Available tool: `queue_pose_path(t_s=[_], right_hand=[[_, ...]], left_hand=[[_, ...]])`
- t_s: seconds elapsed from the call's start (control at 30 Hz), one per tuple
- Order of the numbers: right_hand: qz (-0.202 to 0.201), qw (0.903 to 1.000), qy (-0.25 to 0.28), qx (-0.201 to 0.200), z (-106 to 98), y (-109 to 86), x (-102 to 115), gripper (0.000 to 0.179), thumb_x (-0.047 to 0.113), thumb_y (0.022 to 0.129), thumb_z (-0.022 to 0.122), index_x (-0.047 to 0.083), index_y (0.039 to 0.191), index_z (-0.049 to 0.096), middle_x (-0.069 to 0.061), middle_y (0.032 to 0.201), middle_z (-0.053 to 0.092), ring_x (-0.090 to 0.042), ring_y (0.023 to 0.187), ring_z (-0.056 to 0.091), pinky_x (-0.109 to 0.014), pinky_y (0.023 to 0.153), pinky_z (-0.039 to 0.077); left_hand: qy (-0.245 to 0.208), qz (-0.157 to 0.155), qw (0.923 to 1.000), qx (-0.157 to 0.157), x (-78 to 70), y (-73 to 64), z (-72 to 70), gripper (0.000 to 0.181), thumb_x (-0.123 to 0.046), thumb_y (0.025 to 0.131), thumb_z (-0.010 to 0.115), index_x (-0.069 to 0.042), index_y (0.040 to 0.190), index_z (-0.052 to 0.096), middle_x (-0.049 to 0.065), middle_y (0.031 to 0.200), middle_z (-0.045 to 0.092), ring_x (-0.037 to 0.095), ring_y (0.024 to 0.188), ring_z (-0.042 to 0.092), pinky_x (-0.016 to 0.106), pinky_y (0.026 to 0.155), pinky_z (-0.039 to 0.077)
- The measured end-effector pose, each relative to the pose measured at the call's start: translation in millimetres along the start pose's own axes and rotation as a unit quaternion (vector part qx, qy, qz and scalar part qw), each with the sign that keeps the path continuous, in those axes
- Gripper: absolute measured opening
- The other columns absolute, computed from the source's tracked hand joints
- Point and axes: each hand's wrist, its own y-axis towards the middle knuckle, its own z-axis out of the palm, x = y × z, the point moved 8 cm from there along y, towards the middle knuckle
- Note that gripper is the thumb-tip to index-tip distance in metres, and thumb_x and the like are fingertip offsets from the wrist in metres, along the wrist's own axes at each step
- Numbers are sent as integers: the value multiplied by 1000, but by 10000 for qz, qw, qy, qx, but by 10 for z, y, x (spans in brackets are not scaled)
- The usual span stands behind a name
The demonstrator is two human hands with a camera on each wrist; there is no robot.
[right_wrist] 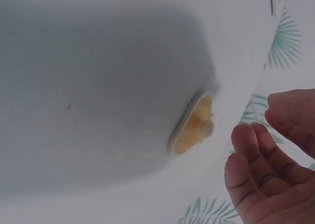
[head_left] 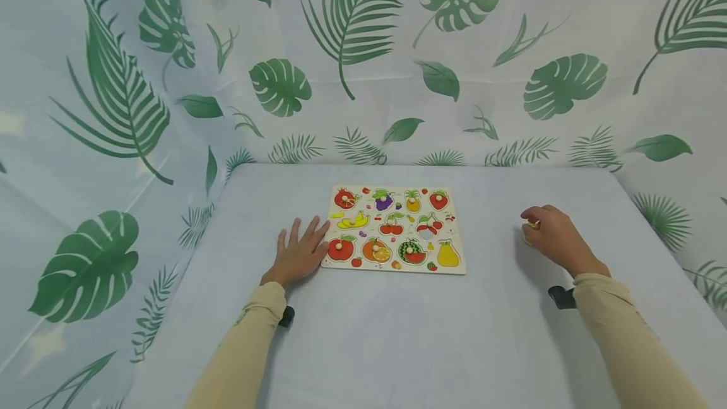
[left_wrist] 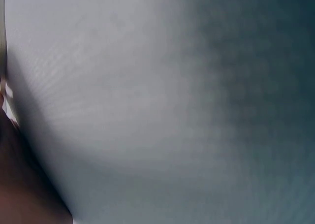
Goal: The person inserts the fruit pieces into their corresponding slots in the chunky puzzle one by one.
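Note:
My left hand [head_left: 298, 251] rests on the table with its fingers spread, the fingertips right at the left edge of a wooden fruit puzzle board [head_left: 392, 267]. In the left wrist view only a dark strip of that hand [left_wrist: 24, 184] shows at the lower left. Well to the right of the board, my right hand [head_left: 553, 238] is over the table by a yellow-orange knobbed puzzle piece [right_wrist: 194, 128]. In the right wrist view its fingers are loosely bent, with a gap between thumb and fingertips, apart from the piece. From the head, this hand mostly hides the piece.
Knobbed fruit pieces, such as the watermelon [head_left: 411, 252] and the grapes [head_left: 383, 201], sit in the board. The yellow pear [head_left: 448, 254] at its lower right shows no knob. A pale cloth covers the table [head_left: 369, 333]. Leaf-printed curtains [head_left: 386, 106] stand behind and beside it.

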Motion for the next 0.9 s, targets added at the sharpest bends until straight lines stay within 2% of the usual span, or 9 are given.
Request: queue_pose_path(t_s=[0.1,0.23,0.37,0.57,0.7,0.9], right_hand=[[208,9997,21,160,-19,-9,-136,29,-3,96,64,-20,119,64,-38,109,62,-52,99,63,-60,78,56],[689,9964,-6,502,-35,0,-327,33,1,99,63,-20,124,61,-40,115,60,-53,103,61,-62,83,57],[915,9929,-73,754,-47,32,-436,34,3,101,63,-20,126,60,-40,117,60,-52,102,61,-61,83,58],[1047,9898,-53,969,-9,26,-485,33,4,101,65,-19,125,61,-36,112,63,-49,98,60,-56,79,58],[908,9901,-32,1069,77,30,-488,26,0,98,64,-19,116,64,-31,103,66,-44,92,60,-53,77,57],[675,9926,-119,1005,182,43,-456,14,-7,97,62,-19,104,65,-30,97,68,-40,86,62,-56,77,56]], left_hand=[[-46,51,10000,-34,-4,3,-5,66,-48,113,38,-27,173,22,2,181,7,37,163,-15,62,124,-15],[-4,35,10000,20,1,13,2,67,-50,112,37,-29,173,21,1,181,5,37,163,-15,61,124,-16],[-16,20,10000,55,-10,-6,-19,67,-49,113,38,-28,173,20,1,181,5,37,163,-16,62,125,-15],[-41,105,9999,38,-35,-33,-44,66,-48,113,39,-27,173,21,2,181,7,38,163,-15,63,125,-13],[-20,125,9999,62,-41,-40,-46,65,-49,114,36,-28,173,20,1,181,5,37,163,-15,62,125,-13],[-10,141,9999,60,-30,-47,-52,66,-48,114,37,-27,174,21,2,181,6,38,163,-14,63,125,-12]])
